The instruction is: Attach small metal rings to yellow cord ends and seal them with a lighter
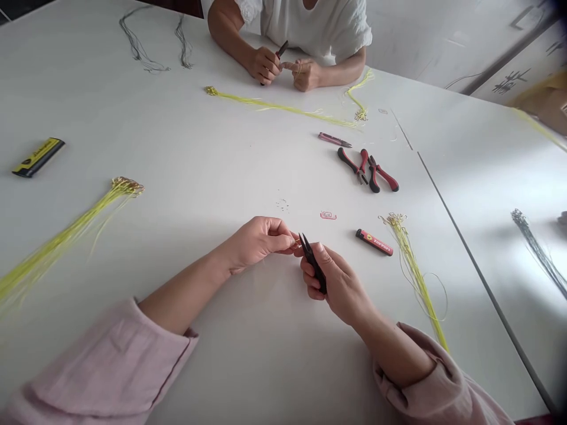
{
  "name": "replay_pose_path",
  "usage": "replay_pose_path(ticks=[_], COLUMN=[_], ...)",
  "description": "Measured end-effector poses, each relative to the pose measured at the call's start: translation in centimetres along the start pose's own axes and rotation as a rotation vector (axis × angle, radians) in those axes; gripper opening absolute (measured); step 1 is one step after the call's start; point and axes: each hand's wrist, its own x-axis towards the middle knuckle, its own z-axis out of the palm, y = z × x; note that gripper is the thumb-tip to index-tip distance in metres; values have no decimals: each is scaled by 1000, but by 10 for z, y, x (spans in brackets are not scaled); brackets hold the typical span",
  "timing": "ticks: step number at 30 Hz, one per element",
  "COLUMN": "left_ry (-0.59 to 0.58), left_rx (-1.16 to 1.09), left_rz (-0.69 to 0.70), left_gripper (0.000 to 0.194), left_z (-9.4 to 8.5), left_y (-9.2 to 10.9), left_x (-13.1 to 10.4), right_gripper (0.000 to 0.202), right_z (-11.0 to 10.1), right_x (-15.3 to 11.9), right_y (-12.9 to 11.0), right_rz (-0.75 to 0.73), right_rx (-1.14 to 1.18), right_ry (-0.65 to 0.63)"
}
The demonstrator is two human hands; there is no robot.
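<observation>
My left hand [268, 241] is closed in a pinch on a small gold fish hook [297, 241], most of which my fingertips hide. My right hand [334, 274] is wrapped round black thread snips [315, 265], their two pointed blades slightly apart and right beside the hook. To the right of my right hand lies a red lighter [374, 242]. Beyond it is a bundle of yellow lines [411, 265] with gold hooks at its far end. Another hooked yellow bundle [95, 209] stretches across the table on my left.
On the white table [177, 147] are red-and-black pliers [381, 175], pink snips [334, 140], a yellow-black box cutter-like case [38, 157] and dark clippings [282, 205]. Across from me a person [310, 35] works with a tool. Grey line bundles [538, 248] lie at the right.
</observation>
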Motion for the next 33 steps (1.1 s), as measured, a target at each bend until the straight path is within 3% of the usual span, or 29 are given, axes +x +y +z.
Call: replay_pose_path(ticks=[33], left_ry=[13], left_rx=[61], left_rz=[-12], left_gripper=[10], left_z=[-2], left_y=[-2], left_x=[2], right_gripper=[40], right_z=[2], right_x=[4], right_y=[3], right_rz=[26], right_rx=[-48], right_ry=[-56])
